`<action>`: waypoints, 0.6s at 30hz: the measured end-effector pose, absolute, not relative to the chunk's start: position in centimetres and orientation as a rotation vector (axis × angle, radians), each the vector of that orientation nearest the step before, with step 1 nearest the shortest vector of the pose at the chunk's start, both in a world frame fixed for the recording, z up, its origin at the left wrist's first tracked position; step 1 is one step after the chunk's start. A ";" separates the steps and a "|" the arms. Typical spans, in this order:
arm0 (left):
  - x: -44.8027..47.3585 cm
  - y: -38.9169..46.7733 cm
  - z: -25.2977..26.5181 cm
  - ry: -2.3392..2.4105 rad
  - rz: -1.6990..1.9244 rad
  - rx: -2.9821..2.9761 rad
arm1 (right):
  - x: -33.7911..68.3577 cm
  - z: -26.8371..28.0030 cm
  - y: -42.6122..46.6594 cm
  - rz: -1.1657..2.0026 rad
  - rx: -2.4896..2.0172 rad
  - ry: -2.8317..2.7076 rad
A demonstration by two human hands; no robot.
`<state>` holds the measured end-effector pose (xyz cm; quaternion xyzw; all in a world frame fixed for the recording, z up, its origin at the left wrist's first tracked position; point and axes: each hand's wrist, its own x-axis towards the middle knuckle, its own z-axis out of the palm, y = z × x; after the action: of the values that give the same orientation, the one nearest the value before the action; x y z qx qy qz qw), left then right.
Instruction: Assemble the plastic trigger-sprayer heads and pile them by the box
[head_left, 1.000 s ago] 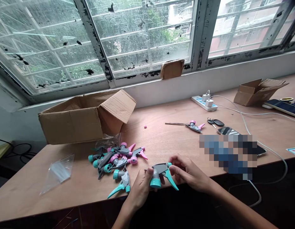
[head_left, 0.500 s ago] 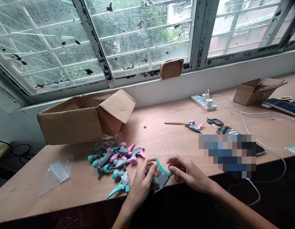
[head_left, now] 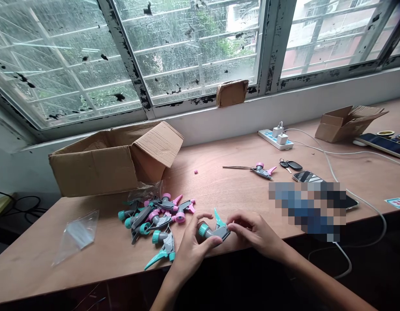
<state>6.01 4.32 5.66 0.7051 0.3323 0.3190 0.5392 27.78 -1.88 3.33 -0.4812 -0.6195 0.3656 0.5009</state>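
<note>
My left hand (head_left: pixel 192 248) is wrapped around a grey and teal trigger sprayer head (head_left: pixel 223 233), thumb along its body. Its teal collar (head_left: pixel 204 230) faces left and its teal trigger points up. With thumb and fingertips, my right hand (head_left: pixel 251 231) pinches the nozzle end, which these fingers hide. Just left of my left hand lies another teal sprayer head (head_left: pixel 169 246). Behind it is a pile of grey sprayer heads (head_left: pixel 151 216) with teal or pink parts.
An open cardboard box (head_left: pixel 92 170) stands at the back left, a clear plastic bag (head_left: pixel 78 235) in front of it. Farther right lie a pink sprayer head with a tube (head_left: pixel 261 170), keys (head_left: pixel 292 165), a phone (head_left: pixel 311 177) and a power strip (head_left: pixel 274 140). A small pink piece (head_left: pixel 196 172) sits mid-table.
The held sprayer head has turned, so its teal collar now shows at left. The teal nozzle seen at its right end before is now hidden at my right fingertips.
</note>
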 end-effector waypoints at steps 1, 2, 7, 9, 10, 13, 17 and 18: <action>5.9 4.4 5.7 0.769 0.776 1.709 | 27.8 3.3 -1.8 0.886 -1.181 -1.475; 5.9 4.4 5.8 0.736 0.792 1.724 | 27.8 3.3 -1.7 0.892 -1.196 -1.452; 6.3 4.0 6.1 0.654 0.701 1.762 | 27.8 3.2 -1.5 1.003 -1.197 -1.257; 6.5 3.8 6.1 0.691 0.645 1.749 | 27.8 3.1 -1.5 1.028 -1.174 -1.223; 6.6 3.7 6.2 0.714 0.619 1.731 | 27.9 3.1 -1.6 1.024 -1.164 -1.227; 6.5 3.6 6.2 0.781 0.598 1.757 | 27.9 3.1 -1.9 0.998 -1.124 -1.257; 6.3 3.8 6.3 0.848 0.684 1.858 | 28.0 3.0 -2.3 0.977 -1.131 -1.322; 6.3 3.9 6.3 0.845 0.692 1.843 | 28.0 3.0 -2.4 0.971 -1.141 -1.346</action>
<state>6.28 3.87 6.30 0.7553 0.3462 0.2833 0.4790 28.03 -2.40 2.99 -0.4787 -0.5650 0.4076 0.5343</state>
